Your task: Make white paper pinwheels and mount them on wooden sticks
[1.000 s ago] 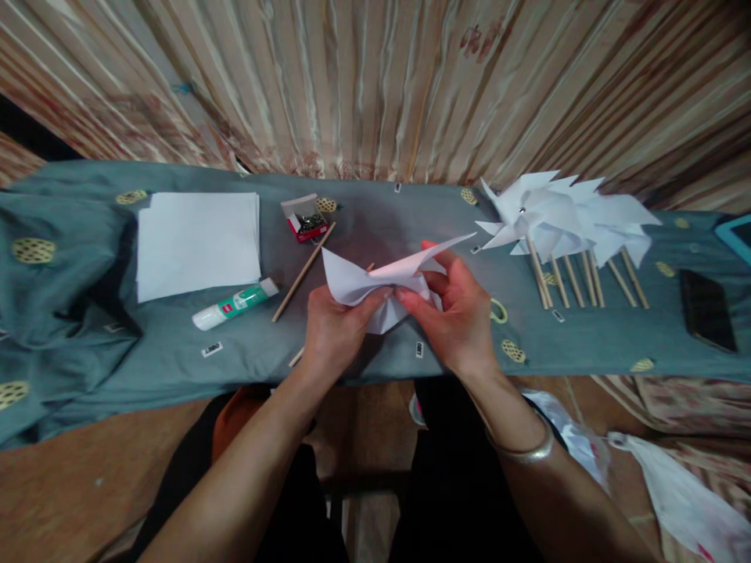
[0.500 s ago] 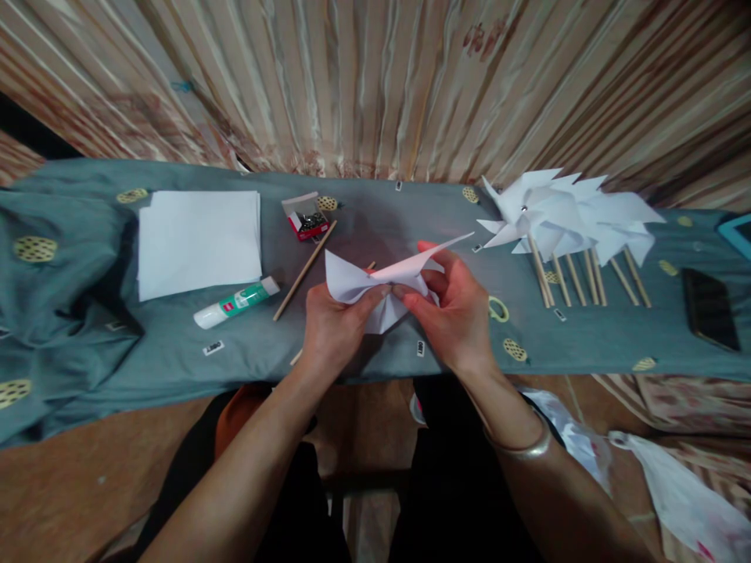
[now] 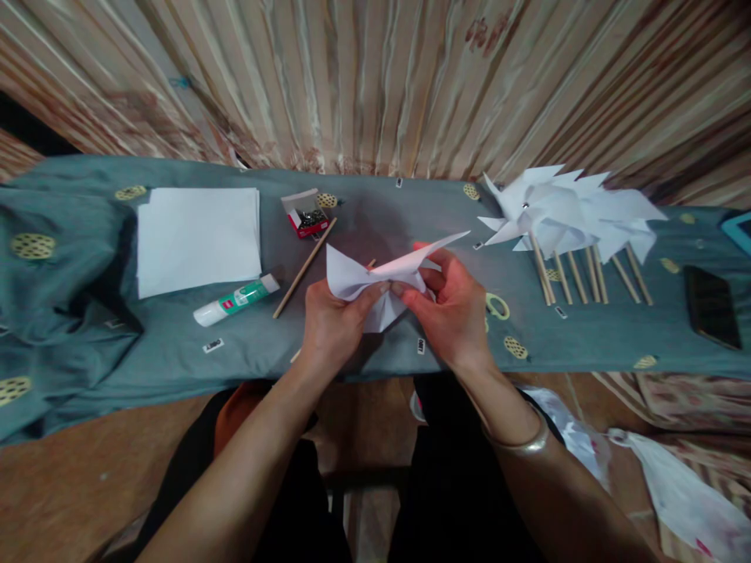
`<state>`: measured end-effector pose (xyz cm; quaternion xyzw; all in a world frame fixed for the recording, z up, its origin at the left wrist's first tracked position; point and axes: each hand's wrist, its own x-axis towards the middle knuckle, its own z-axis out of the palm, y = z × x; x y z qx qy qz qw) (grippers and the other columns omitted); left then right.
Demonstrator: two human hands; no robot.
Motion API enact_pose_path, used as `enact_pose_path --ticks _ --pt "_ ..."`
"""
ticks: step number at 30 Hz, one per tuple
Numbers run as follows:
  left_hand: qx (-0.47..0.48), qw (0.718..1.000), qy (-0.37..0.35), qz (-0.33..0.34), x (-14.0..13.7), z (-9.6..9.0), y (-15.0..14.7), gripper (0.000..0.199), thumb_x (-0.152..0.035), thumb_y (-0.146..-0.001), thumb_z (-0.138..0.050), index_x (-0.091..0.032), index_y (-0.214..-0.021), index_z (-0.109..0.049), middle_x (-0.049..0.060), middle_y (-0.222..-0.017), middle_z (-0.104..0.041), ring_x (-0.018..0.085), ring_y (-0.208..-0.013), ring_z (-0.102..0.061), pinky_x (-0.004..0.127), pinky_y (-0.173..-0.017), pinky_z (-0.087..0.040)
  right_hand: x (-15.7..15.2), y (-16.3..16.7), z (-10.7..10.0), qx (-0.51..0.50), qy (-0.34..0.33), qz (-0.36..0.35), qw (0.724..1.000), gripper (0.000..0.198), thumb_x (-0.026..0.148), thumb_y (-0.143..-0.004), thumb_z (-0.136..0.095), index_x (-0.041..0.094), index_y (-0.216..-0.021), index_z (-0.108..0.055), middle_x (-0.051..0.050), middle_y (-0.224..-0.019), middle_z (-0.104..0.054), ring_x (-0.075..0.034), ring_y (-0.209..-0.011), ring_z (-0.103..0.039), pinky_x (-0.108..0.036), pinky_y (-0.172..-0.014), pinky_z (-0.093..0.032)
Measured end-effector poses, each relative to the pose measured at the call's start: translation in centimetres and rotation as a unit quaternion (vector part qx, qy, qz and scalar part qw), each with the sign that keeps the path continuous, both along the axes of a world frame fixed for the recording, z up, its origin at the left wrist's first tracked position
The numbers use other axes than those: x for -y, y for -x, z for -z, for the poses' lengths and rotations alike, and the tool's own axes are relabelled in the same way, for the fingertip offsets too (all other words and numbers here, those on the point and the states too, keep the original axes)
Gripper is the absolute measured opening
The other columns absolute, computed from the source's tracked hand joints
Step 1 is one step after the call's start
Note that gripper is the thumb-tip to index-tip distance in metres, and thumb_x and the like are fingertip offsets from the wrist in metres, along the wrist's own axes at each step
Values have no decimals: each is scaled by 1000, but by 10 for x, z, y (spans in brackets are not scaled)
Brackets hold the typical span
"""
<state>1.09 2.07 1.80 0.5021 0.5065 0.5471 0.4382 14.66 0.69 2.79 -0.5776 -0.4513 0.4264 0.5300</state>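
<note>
Between my two hands is a white paper pinwheel, its blades folded in toward the middle and one long point rising to the right. My left hand is closed on its left side, the thumb pressing near the centre. With thumb and fingers, my right hand pinches the right side, and both thumb tips nearly meet at the centre. A wooden stick lies just left of the pinwheel. Part of another stick shows by my left wrist, mostly hidden. Yellow-handled scissors lie partly behind my right hand.
At left are a stack of white paper and a glue stick. A small red box of metal pins stands open behind the stick. Several pinwheels on sticks lie at right, near a dark phone. A patterned grey cloth covers the table.
My right hand has shifted slightly left, and more of the scissors' handle shows beside it. Both hands keep hold of the paper pinwheel. The view has tilted very slightly.
</note>
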Motion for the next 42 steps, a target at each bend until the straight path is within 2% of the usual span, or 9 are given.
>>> enact_pose_path --ticks 7,13,19,24,30,34,39,42 --pt "-6 1000 13 1 0 -2 0 18 -31 -68 -79 -14 -70 -74 5 -70 -75 17 -61 -66 26 -57 -52 0 0 1 7 -11 -1 1000 50 22 -64 -71 22 -112 -56 -6 -99 -73 -25 -97 -70 -43 -85 -59" --pt "50 996 71 34 -1 -1 2 18 -28 -63 -81 -16 -75 -75 4 -77 -77 20 -69 -70 28 -61 -56 -1 -4 -6 19 -6 -40 999 50 32 -67 -75 21 -112 -56 -6 -95 -76 -23 -84 -72 -39 -73 -60" --pt "100 989 99 47 0 -1 1 21 -24 -58 -82 -15 -75 -74 3 -76 -77 20 -69 -69 29 -63 -56 0 -4 -9 3 11 -49 999 51 32 -65 -77 23 -111 -56 -5 -94 -76 -23 -83 -72 -39 -74 -60" --pt "99 987 113 51 0 -2 1 21 -23 -58 -81 -14 -75 -74 4 -77 -76 20 -69 -69 30 -64 -57 0 -4 -10 -15 25 -56 998 49 31 -63 -78 25 -107 -57 -2 -88 -77 -24 -78 -72 -40 -70 -62" --pt "113 983 125 69 1 -4 1 19 -22 -56 -81 -13 -71 -73 4 -72 -75 18 -64 -67 28 -60 -56 -1 -7 -11 -46 50 -67 995 49 32 -56 -82 25 -99 -58 -3 -94 -77 -24 -81 -73 -43 -75 -62" --pt "118 983 123 70 2 -2 1 19 -22 -57 -80 -13 -72 -73 4 -72 -75 18 -64 -68 28 -60 -56 0 -7 -8 -57 39 -77 995 48 31 -59 -79 24 -102 -59 -3 -91 -77 -25 -82 -73 -45 -77 -61" --pt "95 987 116 65 3 0 2 19 -22 -58 -79 -14 -73 -72 4 -72 -75 19 -65 -68 30 -60 -56 1 -4 -6 -24 35 -82 996 44 33 -63 -77 22 -102 -59 -5 -90 -76 -26 -84 -72 -47 -78 -60" --pt "90 984 121 92 4 -5 6 22 -25 -58 -81 -14 -75 -71 5 -75 -74 19 -67 -68 30 -64 -56 3 -5 -8 -27 29 -74 996 42 34 -61 -79 24 -96 -59 -3 -90 -76 -25 -82 -72 -44 -76 -61"
